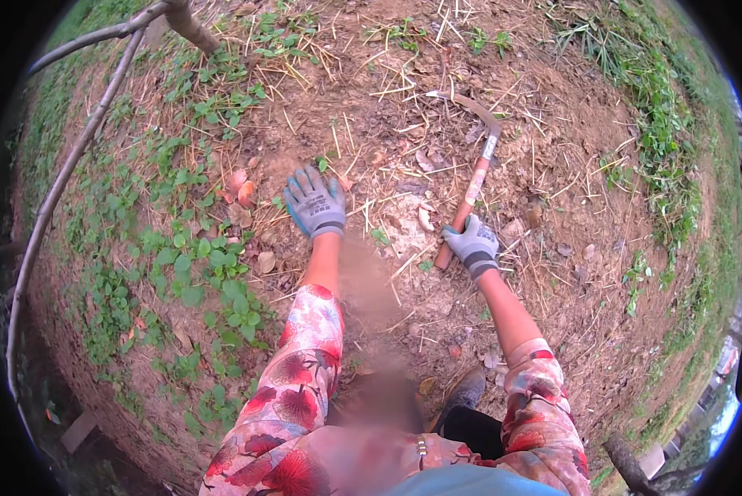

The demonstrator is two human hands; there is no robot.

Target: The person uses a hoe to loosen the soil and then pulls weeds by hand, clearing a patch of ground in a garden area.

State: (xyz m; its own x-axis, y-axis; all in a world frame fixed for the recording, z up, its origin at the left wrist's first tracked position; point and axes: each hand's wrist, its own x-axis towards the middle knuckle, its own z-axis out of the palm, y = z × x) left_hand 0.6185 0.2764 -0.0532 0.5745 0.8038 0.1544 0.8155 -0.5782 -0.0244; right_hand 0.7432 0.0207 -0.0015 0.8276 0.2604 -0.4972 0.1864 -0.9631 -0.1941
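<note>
My right hand, in a grey work glove, grips the lower part of the wooden handle of a sickle. The curved metal blade points away from me and hooks left at its tip, lying close over the soil. My left hand wears a matching glove with blue-green fingertips. It rests palm down on the bare dirt, holding nothing that I can see. A small green sprout stands just beyond its fingers, and orange-red dry leaves lie to its left.
Low leafy weeds grow thickly on the left. A bare branch curves along the left rim. Several straw stalks litter the soil. A strip of greenery runs down the right. My shoe shows near the bottom.
</note>
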